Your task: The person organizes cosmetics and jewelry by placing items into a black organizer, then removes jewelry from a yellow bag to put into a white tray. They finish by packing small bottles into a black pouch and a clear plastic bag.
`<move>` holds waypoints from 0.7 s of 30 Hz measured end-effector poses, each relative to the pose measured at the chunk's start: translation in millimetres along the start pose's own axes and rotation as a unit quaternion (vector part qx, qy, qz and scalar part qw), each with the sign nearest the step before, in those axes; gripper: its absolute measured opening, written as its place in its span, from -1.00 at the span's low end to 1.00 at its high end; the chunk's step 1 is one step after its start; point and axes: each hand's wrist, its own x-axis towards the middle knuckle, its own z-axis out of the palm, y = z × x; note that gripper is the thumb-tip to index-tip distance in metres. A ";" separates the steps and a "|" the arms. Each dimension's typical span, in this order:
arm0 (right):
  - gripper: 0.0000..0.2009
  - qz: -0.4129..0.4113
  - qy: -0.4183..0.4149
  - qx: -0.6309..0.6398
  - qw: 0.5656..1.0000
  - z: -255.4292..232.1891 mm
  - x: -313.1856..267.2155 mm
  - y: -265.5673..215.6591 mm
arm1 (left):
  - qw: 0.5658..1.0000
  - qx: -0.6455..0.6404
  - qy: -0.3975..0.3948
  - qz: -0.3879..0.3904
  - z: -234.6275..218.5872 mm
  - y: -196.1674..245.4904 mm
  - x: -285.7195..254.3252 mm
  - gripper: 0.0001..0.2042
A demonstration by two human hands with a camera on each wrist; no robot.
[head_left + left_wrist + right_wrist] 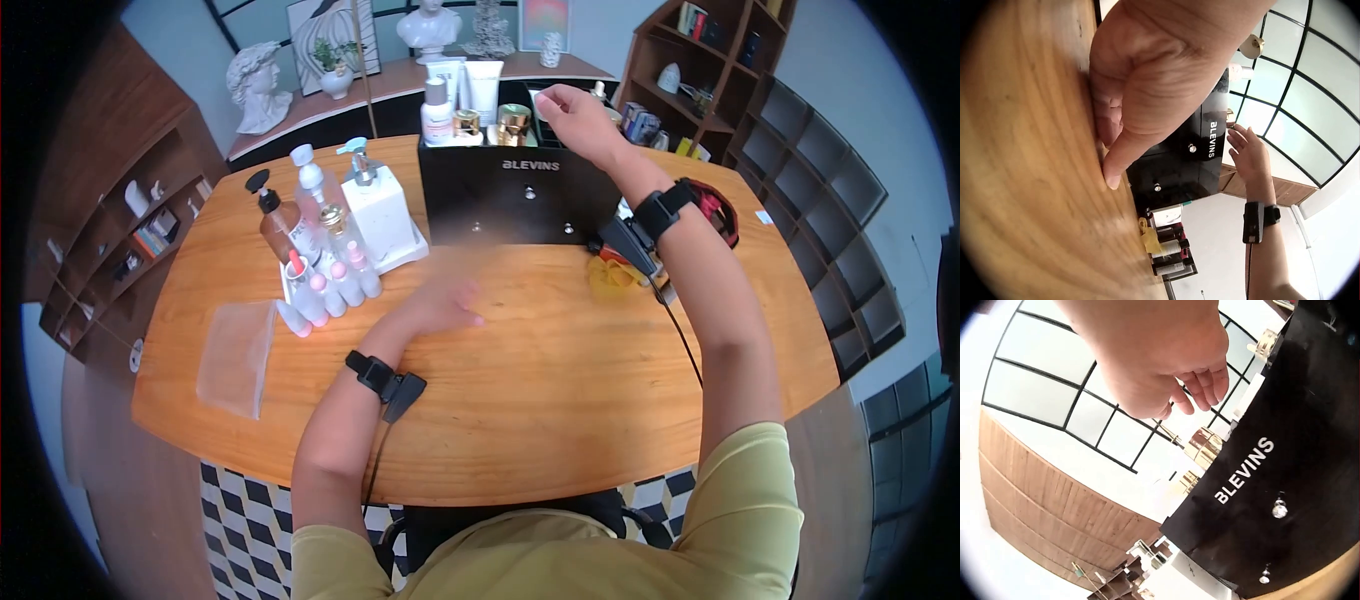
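Observation:
A black BLEVINS organizer box (455,200) with clear knobs stands at the back of the wooden table. Over the right part of its top hovers my right hand (580,120), fingers loosely bent and nothing visible in them. Gold-lidded jars (1204,447) sit in the box top close below that hand. White tubes (483,88) and a pump-style white bottle (436,115) fill its left side. My left hand (437,306) is low over the tabletop in front of the box, holding nothing, with its thumb (1113,178) extended.
Left of the box are a white marble-look dispenser (380,215), a brown pump bottle (285,225) and several small bottles (345,285). A translucent pouch (235,360) lies at the left. Beside the box at right are a yellow item (610,278) and a dark red basket (722,215).

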 end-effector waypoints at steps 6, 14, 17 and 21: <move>-0.74 0.027 -0.097 -0.106 0.989 -35.7 -103.5 9.1 | 1.000 0.004 0.002 0.000 0.0 -4.8 2.1 -0.50; -0.80 0.037 -0.263 -0.279 0.923 -38.2 -212.9 64.6 | 1.000 -0.016 0.006 0.002 0.4 -8.1 2.1 -0.47; -0.81 0.034 -0.237 -0.260 0.935 -21.7 -235.2 59.6 | 1.000 -0.021 0.007 -0.003 0.7 -9.6 2.0 -0.46; -0.83 -0.052 -0.258 -0.060 0.963 -10.3 -256.2 4.5 | 1.000 0.016 0.003 0.013 8.3 2.2 -2.3 -0.56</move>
